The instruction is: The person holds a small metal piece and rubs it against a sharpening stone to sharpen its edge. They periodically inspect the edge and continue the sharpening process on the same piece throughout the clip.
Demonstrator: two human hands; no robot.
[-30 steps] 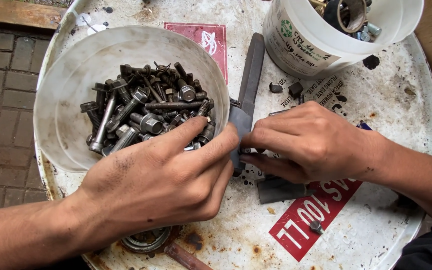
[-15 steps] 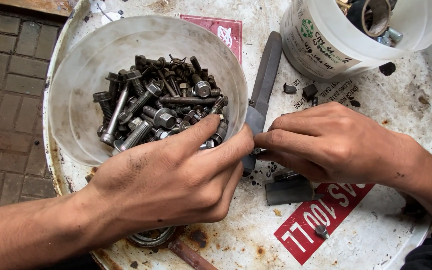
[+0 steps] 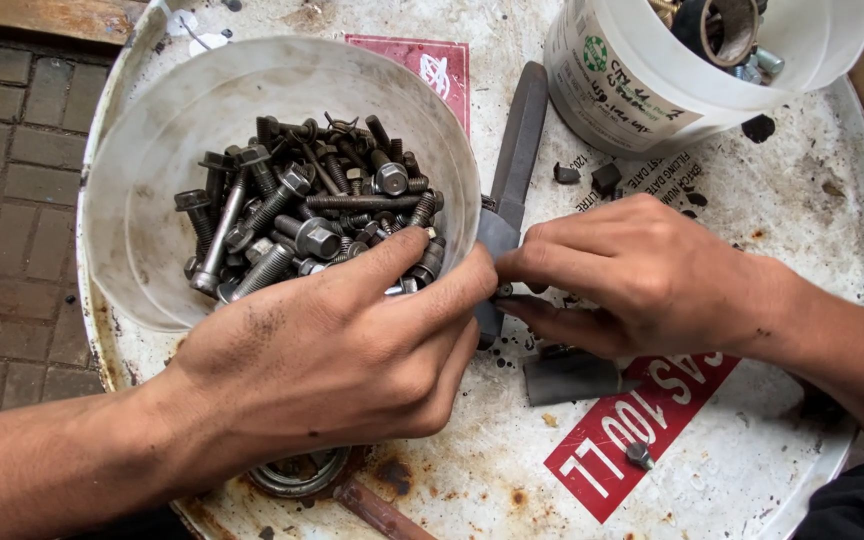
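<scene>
My left hand (image 3: 352, 350) lies over the near rim of a white bowl (image 3: 142, 170) that holds several dark bolts (image 3: 302, 220). Its thumb and forefinger reach right to meet the fingertips of my right hand (image 3: 642, 275). Between both sets of fingertips is a small metal piece (image 3: 501, 290), mostly hidden, so I cannot tell its kind. Under the fingertips runs a long flat grey metal bar (image 3: 520, 140), which lies on the white drum lid (image 3: 752, 450).
A white bucket (image 3: 622, 90) with metal parts stands at the back right. A dark flat block (image 3: 567, 378) lies under my right hand, with a loose bolt (image 3: 638, 455) and small dark bits (image 3: 607, 178) nearby. Brick paving (image 3: 12, 200) shows on the left.
The view has shifted slightly. Both hands stay pinched together at the same spot beside the bowl, with only small finger movements.
</scene>
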